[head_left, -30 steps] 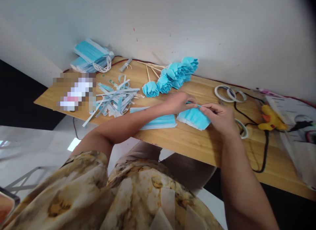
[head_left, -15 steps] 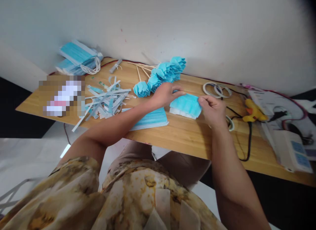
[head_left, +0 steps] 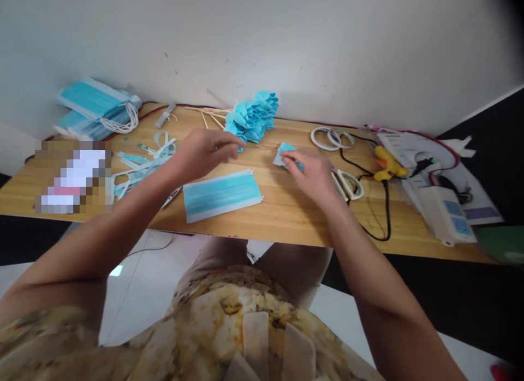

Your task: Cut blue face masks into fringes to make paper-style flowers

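Observation:
My right hand pinches a small piece of blue mask fabric, most of it hidden behind my fingers. Over the table, my left hand is partly stretched out with its fingers apart and holds nothing I can see. It is close to the bunch of blue fabric flowers on thin wooden sticks. Between and below my hands, a flat blue and white face mask lies on the wooden table. Beside my right wrist are the white scissor handles.
Cut white and blue strips lie left of the mask. A stack of masks and a partly blurred phone are farther left. Tape rings, a yellow glue gun with black cable, and a white power strip stand right.
My left hand has let go of the blue fabric and moved left. The fabric is now in my right hand alone, looking smaller or folded. The view has shifted right.

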{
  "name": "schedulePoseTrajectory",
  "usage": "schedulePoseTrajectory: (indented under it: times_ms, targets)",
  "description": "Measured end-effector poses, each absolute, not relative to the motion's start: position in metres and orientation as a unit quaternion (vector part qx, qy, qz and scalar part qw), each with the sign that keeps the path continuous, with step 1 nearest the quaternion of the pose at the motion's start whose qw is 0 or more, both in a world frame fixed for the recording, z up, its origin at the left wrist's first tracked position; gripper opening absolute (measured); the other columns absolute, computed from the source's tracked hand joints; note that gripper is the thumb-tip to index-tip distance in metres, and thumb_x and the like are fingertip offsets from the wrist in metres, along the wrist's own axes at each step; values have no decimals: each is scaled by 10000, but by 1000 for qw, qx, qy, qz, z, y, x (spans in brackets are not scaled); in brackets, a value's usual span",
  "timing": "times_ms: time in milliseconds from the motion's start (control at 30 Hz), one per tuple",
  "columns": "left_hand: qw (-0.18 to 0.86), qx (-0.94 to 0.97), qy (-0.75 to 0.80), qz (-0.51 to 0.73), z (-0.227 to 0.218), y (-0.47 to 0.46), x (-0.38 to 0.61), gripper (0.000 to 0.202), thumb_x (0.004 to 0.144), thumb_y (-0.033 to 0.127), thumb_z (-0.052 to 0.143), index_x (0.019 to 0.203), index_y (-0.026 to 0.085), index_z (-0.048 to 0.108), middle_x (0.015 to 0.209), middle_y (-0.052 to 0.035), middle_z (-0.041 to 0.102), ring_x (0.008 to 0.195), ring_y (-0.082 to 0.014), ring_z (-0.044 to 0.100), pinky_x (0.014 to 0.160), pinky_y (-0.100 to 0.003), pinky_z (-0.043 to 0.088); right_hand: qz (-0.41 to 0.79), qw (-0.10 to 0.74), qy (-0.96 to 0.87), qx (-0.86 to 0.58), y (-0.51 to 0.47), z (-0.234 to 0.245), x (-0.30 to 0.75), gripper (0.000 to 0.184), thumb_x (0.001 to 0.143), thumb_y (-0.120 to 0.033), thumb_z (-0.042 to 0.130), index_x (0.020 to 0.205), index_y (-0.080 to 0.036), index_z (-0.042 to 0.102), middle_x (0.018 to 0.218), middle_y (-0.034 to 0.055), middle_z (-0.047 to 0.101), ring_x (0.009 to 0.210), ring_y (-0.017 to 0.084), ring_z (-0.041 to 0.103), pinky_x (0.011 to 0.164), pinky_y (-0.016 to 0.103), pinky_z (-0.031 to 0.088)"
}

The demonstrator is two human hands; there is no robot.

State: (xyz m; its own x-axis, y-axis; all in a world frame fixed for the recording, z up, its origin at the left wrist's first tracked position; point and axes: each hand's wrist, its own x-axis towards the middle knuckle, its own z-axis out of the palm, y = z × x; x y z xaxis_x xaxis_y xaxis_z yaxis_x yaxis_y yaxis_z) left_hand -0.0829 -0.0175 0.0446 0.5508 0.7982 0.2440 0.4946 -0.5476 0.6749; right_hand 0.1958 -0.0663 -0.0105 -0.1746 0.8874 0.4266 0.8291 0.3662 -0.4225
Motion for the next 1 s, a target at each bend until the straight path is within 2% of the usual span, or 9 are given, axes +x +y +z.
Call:
schedulePoseTrajectory:
  times_ms: [200, 300, 400, 533, 633, 733, 833, 900, 1000]
  targets:
    - [315, 810, 413, 272, 16, -15, -102, 313, 891, 402, 571, 992, 180, 768, 782, -39, 751, 637, -142, 640, 674, -266, 508, 132, 120, -854, -489, -48, 5, 143, 270, 940, -316, 604, 1154, -188, 706, 1107, 100, 748, 1026, 271, 656, 803, 341, 441]
    - [319, 802, 425, 271, 8, -15, -100, 326, 893, 420, 576, 1033, 204, 776, 813, -44, 762, 670, -154, 647, 693, -268, 504, 155, 96, -851, -492, -31, -5, 133, 259, 843, -331, 729, 1053, -181, 708, 1040, 93, 733, 924, 257, 638, 714, 316, 383]
    - [312, 805, 432, 258, 4, -16, -96, 332, 872, 429, 615, 1106, 252, 771, 921, -41, 780, 781, -187, 679, 751, -273, 504, 186, 105, -853, -476, -25, -13, 131, 127, 810, -278, 734, 897, -194, 697, 931, 54, 714, 829, 217, 608, 678, 300, 335]
    - [365, 811, 404, 216, 5, -13, -88, 537, 753, 439, 744, 1264, 281, 694, 1063, -34, 773, 943, -229, 698, 826, -280, 507, 239, 163, -832, -473, -35, 0, 138, 43, 829, -222, 642, 858, -201, 666, 807, 7, 680, 704, 159, 557, 659, 281, 333]
    - [409, 808, 391, 165, 8, -10, -77, 398, 725, 459, 760, 1059, 243, 767, 901, -26, 769, 883, -251, 700, 794, -305, 517, 271, 265, -795, -474, -38, 19, 147, 81, 832, -272, 643, 877, -209, 668, 819, -3, 682, 713, 152, 567, 673, 276, 386]
    - [471, 731, 447, 211, 10, -6, -59, 323, 716, 495, 757, 772, 177, 742, 711, -44, 712, 740, -258, 682, 688, -341, 532, 314, 419, -697, -489, -31, 31, 160, 275, 826, -464, 681, 992, -243, 686, 884, 13, 701, 795, 183, 615, 694, 292, 459]
    - [594, 589, 439, 327, 10, -4, -37, 431, 680, 513, 801, 906, 153, 727, 877, -88, 754, 799, -271, 704, 686, -377, 568, 392, 533, -576, -481, -24, 26, 172, 537, 789, -702, 632, 1117, -279, 666, 966, 29, 715, 876, 210, 662, 714, 322, 526]
    - [639, 527, 418, 372, 8, -4, -24, 475, 668, 486, 824, 982, 149, 712, 990, -111, 762, 865, -279, 713, 731, -406, 587, 452, 544, -535, -462, -24, 17, 176, 620, 738, -771, 632, 1101, -270, 668, 966, 34, 720, 848, 203, 674, 702, 327, 551]
    - [630, 510, 419, 408, 1, -5, -12, 433, 688, 446, 825, 983, 153, 705, 1030, -115, 763, 914, -285, 715, 792, -440, 592, 505, 521, -505, -467, -31, -1, 171, 624, 661, -719, 745, 1071, -254, 669, 886, 20, 724, 757, 180, 664, 645, 302, 551]
